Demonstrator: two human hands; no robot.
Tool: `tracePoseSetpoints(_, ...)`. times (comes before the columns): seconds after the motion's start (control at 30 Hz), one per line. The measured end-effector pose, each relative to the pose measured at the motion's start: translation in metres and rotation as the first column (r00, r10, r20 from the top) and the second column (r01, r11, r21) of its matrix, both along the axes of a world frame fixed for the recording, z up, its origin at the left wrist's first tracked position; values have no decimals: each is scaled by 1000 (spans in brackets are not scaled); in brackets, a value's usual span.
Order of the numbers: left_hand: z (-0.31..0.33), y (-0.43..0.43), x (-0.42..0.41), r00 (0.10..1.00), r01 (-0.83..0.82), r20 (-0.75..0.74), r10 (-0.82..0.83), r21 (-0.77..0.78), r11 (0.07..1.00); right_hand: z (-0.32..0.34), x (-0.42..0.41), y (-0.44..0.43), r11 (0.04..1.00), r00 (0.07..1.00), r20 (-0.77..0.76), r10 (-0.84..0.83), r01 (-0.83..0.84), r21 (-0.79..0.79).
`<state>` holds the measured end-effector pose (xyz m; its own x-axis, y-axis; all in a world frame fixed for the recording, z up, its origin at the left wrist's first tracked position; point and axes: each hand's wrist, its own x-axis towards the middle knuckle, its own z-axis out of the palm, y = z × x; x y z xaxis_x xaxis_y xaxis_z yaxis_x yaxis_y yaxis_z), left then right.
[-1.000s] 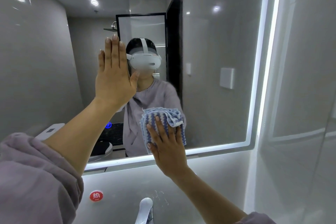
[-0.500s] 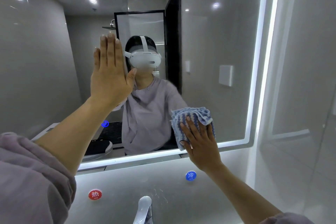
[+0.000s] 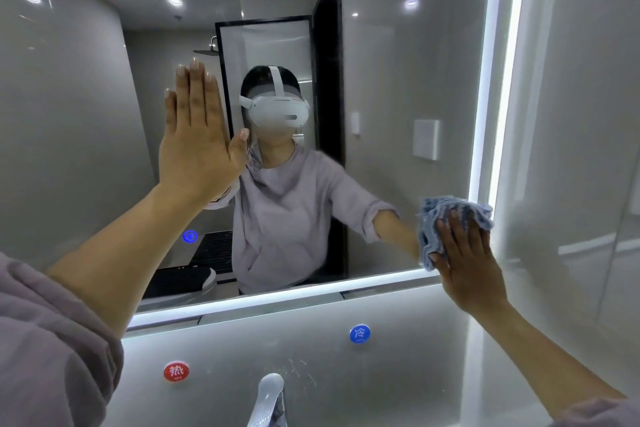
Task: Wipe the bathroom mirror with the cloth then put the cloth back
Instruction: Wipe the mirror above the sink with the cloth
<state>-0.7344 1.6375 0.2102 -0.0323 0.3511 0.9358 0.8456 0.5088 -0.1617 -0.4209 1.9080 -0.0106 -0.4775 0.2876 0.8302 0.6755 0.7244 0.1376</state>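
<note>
Currently cloth (image 3: 446,215) at lower right corner of mirror (image 3: 398,80), pinned under flat right hand (image 3: 467,253), fingers straight. Left hand (image 3: 197,146) flat on mirror, fingers together, empty. Cloth likely soft, light, bunching; best pressed mid-fold under whole palm.

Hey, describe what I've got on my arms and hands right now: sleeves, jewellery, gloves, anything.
The left sleeve and right sleeve are loose, soft, pale lilac fabric, pushed up and bunched well above the wrists. The left hand and right hand wear no gloves, and no rings, watch or bracelet show.
</note>
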Motion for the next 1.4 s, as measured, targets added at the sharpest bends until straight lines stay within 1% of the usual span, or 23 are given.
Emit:
tracePoseSetpoints(0.1,0,1,0,1000,11,-14,-11,12,1000,7,15,8,1000,1000,-17,-20,20,-22)
tracePoseSetpoints(0.23,0,1,0,1000,6,-27,-6,21,1000,7,12,2,998,999,-41,-8,5,-70)
tracePoseSetpoints(0.4,0,3,1,1000,-4,-29,5,26,1000,3,-7,-14,966,987,-154,-36,-4,-258)
tracePoseSetpoints(0.53,-1,4,-1,999,-6,-39,8,40,999,-7,-33,-38,943,971,-239,-29,-52,-327)
tracePoseSetpoints(0.6,-1,4,-1,999,-3,-39,5,44,999,-12,-45,-49,935,968,-249,-9,-80,-345)
tracePoseSetpoints(0.73,-1,5,-1,999,1,-41,1,43,999,-26,-71,-73,928,976,-219,2,-84,-363)
tracePoseSetpoints(0.8,-1,4,-1,999,1,-41,1,38,999,-34,-85,-88,933,978,-210,15,-89,-350)
tracePoseSetpoints(1.1,-1,2,2,1000,-15,-4,15,6,1000,-52,-147,-148,965,977,-116,178,-196,-176)
tracePoseSetpoints(1.3,0,-2,1,1000,-8,0,8,-10,1000,-51,-145,-143,971,975,-113,189,-203,-124)
tracePoseSetpoints(1.4,1,-2,1,1000,-4,-1,4,-8,1000,-50,-137,-135,973,974,-87,210,-217,-76)
